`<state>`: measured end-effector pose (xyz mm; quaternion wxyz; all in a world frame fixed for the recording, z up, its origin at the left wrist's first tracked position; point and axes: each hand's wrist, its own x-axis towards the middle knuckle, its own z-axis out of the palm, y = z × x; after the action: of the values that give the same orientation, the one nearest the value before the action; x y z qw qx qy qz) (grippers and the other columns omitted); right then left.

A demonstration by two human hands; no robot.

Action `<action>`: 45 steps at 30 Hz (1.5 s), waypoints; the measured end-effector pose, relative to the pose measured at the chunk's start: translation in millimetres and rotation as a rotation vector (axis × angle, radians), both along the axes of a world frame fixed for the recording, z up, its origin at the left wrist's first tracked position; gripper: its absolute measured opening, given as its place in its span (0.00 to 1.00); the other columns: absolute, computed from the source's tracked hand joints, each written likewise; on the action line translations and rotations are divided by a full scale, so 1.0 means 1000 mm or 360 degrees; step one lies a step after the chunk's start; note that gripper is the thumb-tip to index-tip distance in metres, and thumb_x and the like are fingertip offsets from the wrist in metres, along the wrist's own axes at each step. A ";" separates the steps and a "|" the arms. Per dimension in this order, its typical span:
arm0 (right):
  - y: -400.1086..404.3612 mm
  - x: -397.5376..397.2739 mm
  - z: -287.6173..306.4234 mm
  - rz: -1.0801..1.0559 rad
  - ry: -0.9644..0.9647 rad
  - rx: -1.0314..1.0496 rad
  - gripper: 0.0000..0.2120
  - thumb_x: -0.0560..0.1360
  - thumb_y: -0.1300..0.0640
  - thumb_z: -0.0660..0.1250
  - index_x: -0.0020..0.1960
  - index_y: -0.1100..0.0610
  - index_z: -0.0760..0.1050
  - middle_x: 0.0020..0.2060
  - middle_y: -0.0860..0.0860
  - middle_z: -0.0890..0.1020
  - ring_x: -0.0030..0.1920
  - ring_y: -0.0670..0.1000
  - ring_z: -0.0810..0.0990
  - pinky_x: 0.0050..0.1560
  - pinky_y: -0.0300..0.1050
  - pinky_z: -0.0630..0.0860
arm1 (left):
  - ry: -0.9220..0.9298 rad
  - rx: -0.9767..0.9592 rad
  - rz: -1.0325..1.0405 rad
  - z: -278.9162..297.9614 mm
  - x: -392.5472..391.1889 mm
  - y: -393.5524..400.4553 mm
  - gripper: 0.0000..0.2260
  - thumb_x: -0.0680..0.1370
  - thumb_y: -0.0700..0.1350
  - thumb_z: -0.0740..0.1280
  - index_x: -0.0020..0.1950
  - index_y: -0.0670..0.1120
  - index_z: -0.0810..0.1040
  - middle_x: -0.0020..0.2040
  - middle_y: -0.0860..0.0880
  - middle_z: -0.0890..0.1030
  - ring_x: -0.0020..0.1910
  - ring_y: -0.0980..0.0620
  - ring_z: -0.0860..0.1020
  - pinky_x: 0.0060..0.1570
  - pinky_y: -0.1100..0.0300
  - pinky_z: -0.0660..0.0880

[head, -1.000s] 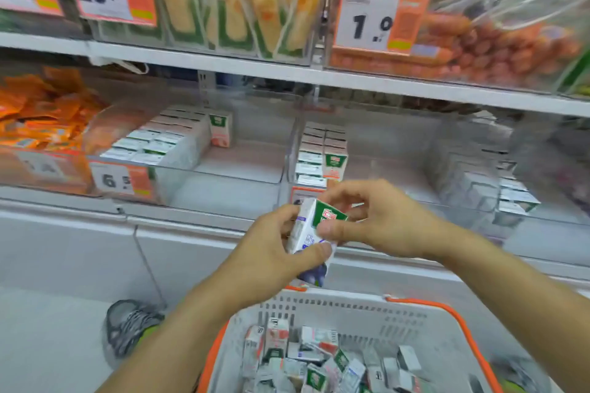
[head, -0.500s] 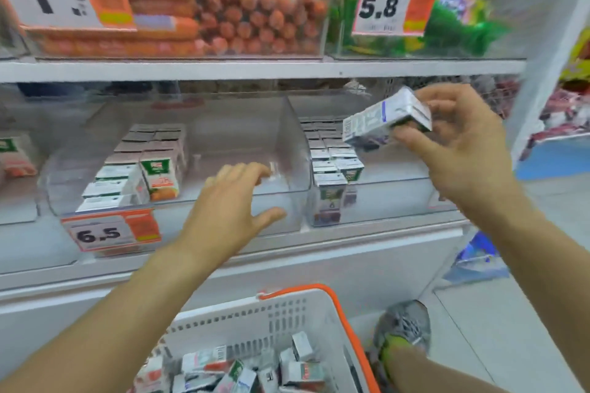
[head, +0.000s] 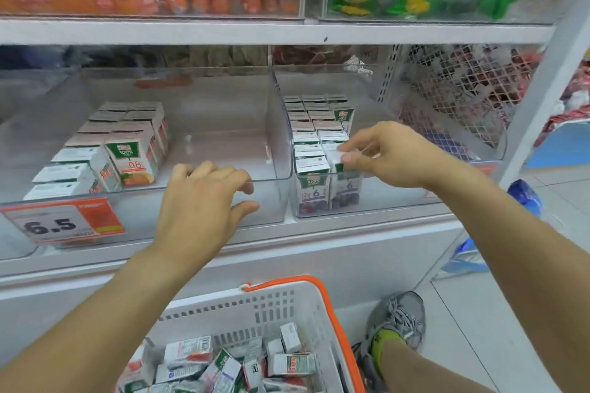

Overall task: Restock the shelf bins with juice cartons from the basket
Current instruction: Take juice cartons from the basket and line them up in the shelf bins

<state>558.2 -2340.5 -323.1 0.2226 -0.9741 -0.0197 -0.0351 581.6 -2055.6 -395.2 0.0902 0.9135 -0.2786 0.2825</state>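
My right hand [head: 383,155] pinches the top of a purple grape juice carton [head: 344,188] standing at the front of the right clear bin [head: 447,179], beside another grape carton [head: 312,191]. Rows of the same cartons fill the bin behind it. My left hand [head: 204,201] rests with relaxed fingers over the front rim of the left clear bin [head: 271,201], which holds orange juice cartons [head: 131,156] on its left side. The white basket [head: 255,306] with orange handles sits below, with several loose cartons [head: 223,364] inside.
An upper shelf [head: 255,32] carries bins of sausages and green packets. A 6.5 price tag [head: 60,222] hangs on the left bin. A white shelf post [head: 552,73] stands at the right. A grey shoe [head: 396,325] is beside the basket.
My right hand has come down from in front of the shelf and set the carton upright at the front of the right bin. My left hand moved onto the left bin's rim.
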 end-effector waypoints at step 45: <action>0.162 -0.107 -0.292 0.0598 0.0779 -0.0707 0.19 0.77 0.49 0.61 0.65 0.57 0.71 0.46 0.56 0.81 0.47 0.58 0.80 0.47 0.51 0.79 | 0.1921 -0.0166 0.0590 -0.281 -0.088 0.073 0.09 0.70 0.48 0.73 0.38 0.44 0.78 0.31 0.49 0.78 0.32 0.51 0.77 0.30 0.61 0.74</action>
<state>450.8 -2178.7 -615.2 0.0067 -0.9576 -0.1514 0.2452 493.3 -1983.1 -675.7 0.2253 0.9394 -0.0018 -0.2583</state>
